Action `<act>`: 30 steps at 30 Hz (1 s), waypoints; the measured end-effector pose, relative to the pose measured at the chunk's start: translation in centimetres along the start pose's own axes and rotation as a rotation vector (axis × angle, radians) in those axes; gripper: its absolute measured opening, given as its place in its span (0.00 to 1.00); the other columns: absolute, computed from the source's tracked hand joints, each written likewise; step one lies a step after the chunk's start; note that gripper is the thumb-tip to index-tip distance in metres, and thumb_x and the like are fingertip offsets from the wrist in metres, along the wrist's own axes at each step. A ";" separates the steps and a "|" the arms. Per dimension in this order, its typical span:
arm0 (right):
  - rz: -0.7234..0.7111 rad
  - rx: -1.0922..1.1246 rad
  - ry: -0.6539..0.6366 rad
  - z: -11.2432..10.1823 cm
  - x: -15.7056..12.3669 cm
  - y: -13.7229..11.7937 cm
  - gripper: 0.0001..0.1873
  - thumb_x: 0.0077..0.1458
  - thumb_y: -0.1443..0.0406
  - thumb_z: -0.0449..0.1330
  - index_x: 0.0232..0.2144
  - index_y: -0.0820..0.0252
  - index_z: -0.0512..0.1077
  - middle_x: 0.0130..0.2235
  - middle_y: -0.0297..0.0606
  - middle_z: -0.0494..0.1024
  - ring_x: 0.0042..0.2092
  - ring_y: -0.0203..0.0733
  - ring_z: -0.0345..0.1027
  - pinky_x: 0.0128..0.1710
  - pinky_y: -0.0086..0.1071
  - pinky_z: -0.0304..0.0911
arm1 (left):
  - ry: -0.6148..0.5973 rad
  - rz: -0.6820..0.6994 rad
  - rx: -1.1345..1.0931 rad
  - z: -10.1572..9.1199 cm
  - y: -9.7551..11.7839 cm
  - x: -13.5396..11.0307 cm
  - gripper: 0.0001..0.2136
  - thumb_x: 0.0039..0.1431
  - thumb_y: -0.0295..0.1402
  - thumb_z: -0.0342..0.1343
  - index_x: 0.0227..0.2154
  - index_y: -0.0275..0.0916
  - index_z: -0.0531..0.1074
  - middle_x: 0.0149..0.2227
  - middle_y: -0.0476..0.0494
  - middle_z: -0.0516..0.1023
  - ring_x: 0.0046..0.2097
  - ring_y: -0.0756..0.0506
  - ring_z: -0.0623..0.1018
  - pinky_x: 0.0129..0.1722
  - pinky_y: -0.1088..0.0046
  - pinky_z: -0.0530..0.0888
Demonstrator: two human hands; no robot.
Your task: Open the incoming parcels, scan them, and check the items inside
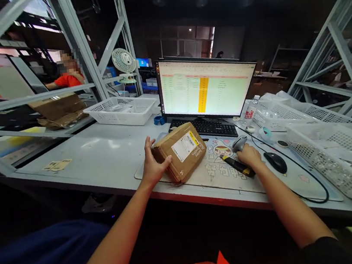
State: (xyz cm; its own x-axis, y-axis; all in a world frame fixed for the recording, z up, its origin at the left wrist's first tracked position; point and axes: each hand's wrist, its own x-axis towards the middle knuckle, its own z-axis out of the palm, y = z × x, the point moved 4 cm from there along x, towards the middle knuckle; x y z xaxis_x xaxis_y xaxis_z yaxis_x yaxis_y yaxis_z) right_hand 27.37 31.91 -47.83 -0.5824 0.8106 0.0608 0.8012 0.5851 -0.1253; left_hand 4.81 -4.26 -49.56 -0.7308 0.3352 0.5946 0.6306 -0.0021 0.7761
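My left hand grips the left end of a brown cardboard box, thumb on the near face and fingers behind. The box is tilted up over the desk mat, its white and yellow shipping label facing me. My right hand is closed around a barcode scanner; only its grey head shows past the fingers. Just below that hand, a black and yellow utility knife lies on the printed desk mat.
Behind the box stand a keyboard and a monitor. A mouse and a black cable lie at right, beside white perforated baskets. Another white basket and a small fan are at back left. A person in red sits beyond the frame.
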 end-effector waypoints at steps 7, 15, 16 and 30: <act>-0.535 0.334 0.017 -8.5 -6.5 0.8 0.16 0.58 0.54 0.65 0.42 0.58 0.79 0.38 0.40 0.83 0.39 0.49 0.76 0.38 0.34 0.66 | -0.197 0.370 0.147 -0.7 4.1 1.1 0.49 0.58 0.36 0.66 0.76 0.44 0.43 0.76 0.30 0.51 0.75 0.29 0.57 0.73 0.43 0.58; -0.748 0.268 -0.013 -10.2 -12.8 -2.1 0.13 0.58 0.53 0.66 0.37 0.55 0.74 0.32 0.36 0.80 0.31 0.44 0.71 0.31 0.34 0.61 | -0.099 0.527 0.132 1.2 4.3 -1.9 0.61 0.53 0.43 0.75 0.77 0.54 0.34 0.79 0.33 0.28 0.79 0.27 0.36 0.74 0.37 0.51; -0.743 0.276 -0.002 -9.9 -12.3 -1.9 0.13 0.58 0.53 0.66 0.38 0.55 0.75 0.33 0.37 0.80 0.32 0.45 0.72 0.32 0.34 0.61 | -0.088 0.487 0.113 1.6 3.8 -2.8 0.62 0.53 0.44 0.75 0.77 0.56 0.31 0.79 0.33 0.24 0.79 0.27 0.35 0.74 0.37 0.50; -0.137 0.003 0.000 1.1 1.8 3.8 0.29 0.67 0.55 0.60 0.63 0.66 0.68 0.54 0.55 0.80 0.54 0.57 0.77 0.48 0.38 0.66 | -0.203 -0.235 0.020 -3.0 -3.1 -1.7 0.62 0.53 0.49 0.72 0.78 0.48 0.31 0.74 0.29 0.58 0.73 0.29 0.65 0.71 0.44 0.65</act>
State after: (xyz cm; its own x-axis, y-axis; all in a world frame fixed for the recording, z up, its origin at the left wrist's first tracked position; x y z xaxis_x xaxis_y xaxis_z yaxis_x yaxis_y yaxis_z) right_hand 29.27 35.56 -49.29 -0.6864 0.7230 0.0779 0.7136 0.6903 -0.1191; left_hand 3.27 -7.68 -52.34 -0.7910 0.5060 0.3438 0.4571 0.1153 0.8819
